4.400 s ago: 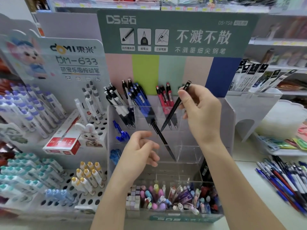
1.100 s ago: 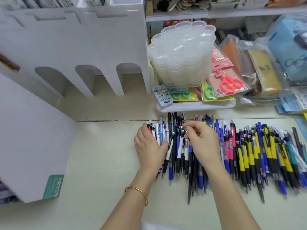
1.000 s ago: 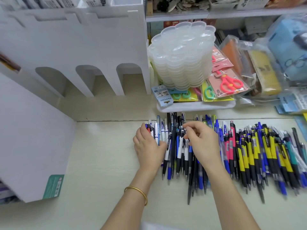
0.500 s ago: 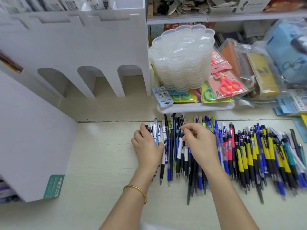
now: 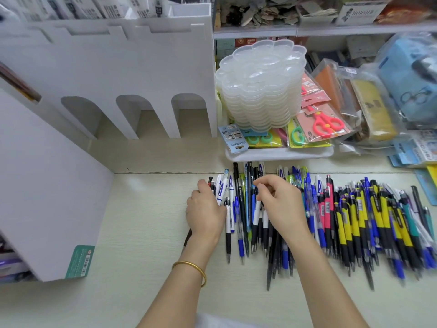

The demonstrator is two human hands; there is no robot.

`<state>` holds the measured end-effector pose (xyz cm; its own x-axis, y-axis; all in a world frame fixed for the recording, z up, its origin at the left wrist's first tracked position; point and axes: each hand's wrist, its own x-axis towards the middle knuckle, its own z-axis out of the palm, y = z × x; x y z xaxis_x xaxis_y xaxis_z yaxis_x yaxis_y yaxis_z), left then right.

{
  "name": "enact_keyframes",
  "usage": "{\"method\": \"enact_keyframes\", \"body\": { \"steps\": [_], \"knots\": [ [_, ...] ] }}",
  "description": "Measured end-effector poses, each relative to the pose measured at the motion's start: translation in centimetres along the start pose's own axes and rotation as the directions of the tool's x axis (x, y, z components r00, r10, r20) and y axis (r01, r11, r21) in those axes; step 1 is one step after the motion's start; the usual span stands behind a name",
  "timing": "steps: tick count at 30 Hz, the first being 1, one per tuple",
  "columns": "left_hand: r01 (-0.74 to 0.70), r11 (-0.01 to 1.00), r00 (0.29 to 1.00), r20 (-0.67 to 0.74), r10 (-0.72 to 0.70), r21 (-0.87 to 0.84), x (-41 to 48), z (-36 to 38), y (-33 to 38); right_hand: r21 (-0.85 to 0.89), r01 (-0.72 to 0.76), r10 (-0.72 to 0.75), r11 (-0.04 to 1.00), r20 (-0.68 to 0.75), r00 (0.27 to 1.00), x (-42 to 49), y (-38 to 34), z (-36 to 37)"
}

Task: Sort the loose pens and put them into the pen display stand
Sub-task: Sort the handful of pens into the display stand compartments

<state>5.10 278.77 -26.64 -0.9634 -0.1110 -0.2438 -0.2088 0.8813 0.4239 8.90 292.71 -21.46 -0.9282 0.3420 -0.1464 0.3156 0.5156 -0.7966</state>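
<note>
Loose pens (image 5: 354, 216) lie in a wide row on the pale table: black, blue, white, yellow and pink ones. My left hand (image 5: 205, 211) rests on the row's left edge, its fingers curled over a dark pen (image 5: 188, 237) whose end sticks out below the wrist. White-and-blue pens (image 5: 223, 188) lie right beside its fingers. My right hand (image 5: 281, 204) is over the middle-left pens, thumb and forefinger pinching the top of a pen (image 5: 256, 209). Of the pen display stand (image 5: 47, 185) only the white side wall shows at the left.
Behind the pens, a white tray (image 5: 279, 155) carries a stack of clear plastic palettes (image 5: 260, 86) and packed scissors (image 5: 324, 121). A white arched rack (image 5: 118, 74) stands at the back left. Bagged goods (image 5: 378, 102) crowd the right. Bare table lies in front of the stand.
The view has swung from the display stand to the pen pile on its right. Over the last second my left hand has slid slightly left along the pile's edge while my right hand's fingers pick among the pens.
</note>
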Motion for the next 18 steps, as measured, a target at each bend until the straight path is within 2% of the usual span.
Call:
{"method": "enact_keyframes", "body": {
  "steps": [4, 8, 14, 18],
  "knots": [
    [-0.012, 0.999, 1.0, 0.011, 0.013, -0.044, 0.0, -0.4, -0.4, 0.007, 0.0, 0.0, 1.0, -0.001, 1.0, -0.1, -0.1, -0.1],
    [0.037, 0.961, 0.995, 0.102, -0.009, -0.273, 0.2, -1.1, -1.0, -0.017, 0.013, -0.013, 1.0, -0.001, 1.0, -0.3, -0.4, -0.1],
    [0.182, 0.815, 0.968, 0.243, -0.052, -0.55, -0.1, -2.3, -2.2, -0.001, 0.027, -0.027, 1.0, 0.031, 0.999, -0.6, -1.0, 0.6],
    [0.289, 0.652, 0.949, 0.298, -0.1, -0.701, -0.5, -3.0, -2.6, 0.048, 0.039, -0.042, 0.998, 0.069, 0.997, -0.9, -1.4, 1.2]
  ]
}}
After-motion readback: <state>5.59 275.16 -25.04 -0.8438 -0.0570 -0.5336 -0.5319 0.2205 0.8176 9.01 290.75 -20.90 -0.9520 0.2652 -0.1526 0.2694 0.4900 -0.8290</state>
